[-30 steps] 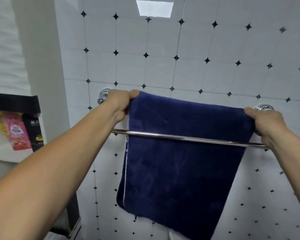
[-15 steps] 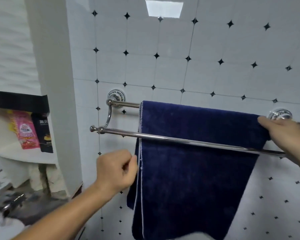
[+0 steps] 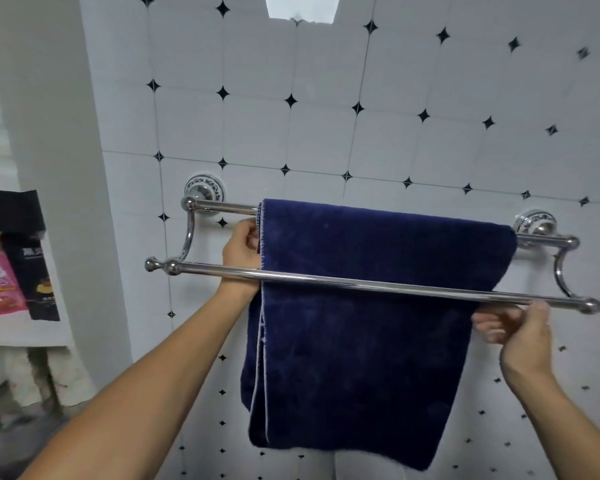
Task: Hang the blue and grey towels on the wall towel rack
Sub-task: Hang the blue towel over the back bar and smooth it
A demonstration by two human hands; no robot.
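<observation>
Two hands bracket the blue towel [image 3: 378,341]: the right hand [image 3: 520,329], nearer and under the front rail [image 3: 378,286], has blurred fingers at its 3 o'clock edge, grip unreadable. Left hand [image 3: 241,244] pinches the 9 o'clock hem; the fold runs 9-to-3 over the rear rail [image 3: 222,206].

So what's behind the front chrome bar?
The dark blue towel draped over the rear chrome bar, the left hand gripping its edge. It hides that bar's middle and the tiled wall behind.
</observation>
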